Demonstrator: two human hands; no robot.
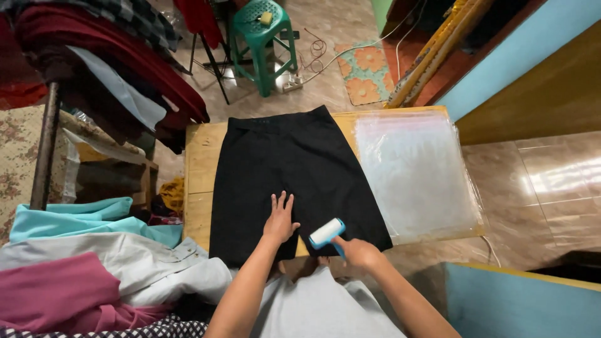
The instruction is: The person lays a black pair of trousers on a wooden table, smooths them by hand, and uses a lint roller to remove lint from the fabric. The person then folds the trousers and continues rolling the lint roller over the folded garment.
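Note:
A pair of black shorts (294, 169) lies flat on a wooden table (199, 169), waistband at the far end. My left hand (280, 220) rests palm down on the near part of the shorts, fingers spread. My right hand (358, 251) grips the blue handle of a lint roller (327, 233), whose white roll lies on the near right leg of the shorts, just right of my left hand.
A stack of clear plastic bags (416, 172) covers the table's right half. Piled clothes (94, 269) lie at the near left, hanging garments (106, 62) at the far left. A green stool (260, 37) stands beyond the table. A blue panel (519, 300) is at the near right.

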